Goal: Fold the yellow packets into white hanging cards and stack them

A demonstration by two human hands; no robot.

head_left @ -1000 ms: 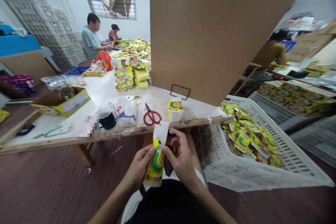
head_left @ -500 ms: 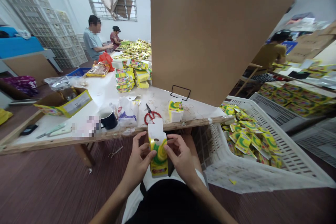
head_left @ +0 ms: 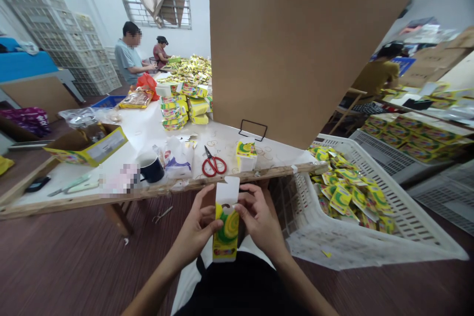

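Note:
A small yellow-and-green printed carton (head_left: 226, 232) stands upright between my hands, above my lap and just short of the table edge. Its white top flap (head_left: 227, 191) points up, away from the body of the box. My left hand (head_left: 202, 224) grips the left side, thumb across the front. On the right side, my right hand (head_left: 255, 215) pinches the upper edge near the flap, thumb in front. Past the carton, red-handled scissors (head_left: 214, 164) lie on the table. Right of them is a small stack of similar cartons (head_left: 246, 156).
A white plastic crate (head_left: 411, 227) at my right holds many yellow packets (head_left: 348, 197). A big cardboard sheet (head_left: 292, 59) stands upright on the table. A dark mug (head_left: 152, 170), an open box (head_left: 92, 148) and bundled cartons (head_left: 174, 111) are on the tabletop. Co-workers sit farther off.
My hands and the carton have moved slightly down and to the right in view. My right thumb now sits higher, by the flap's base. The whole scene has shifted a little left.

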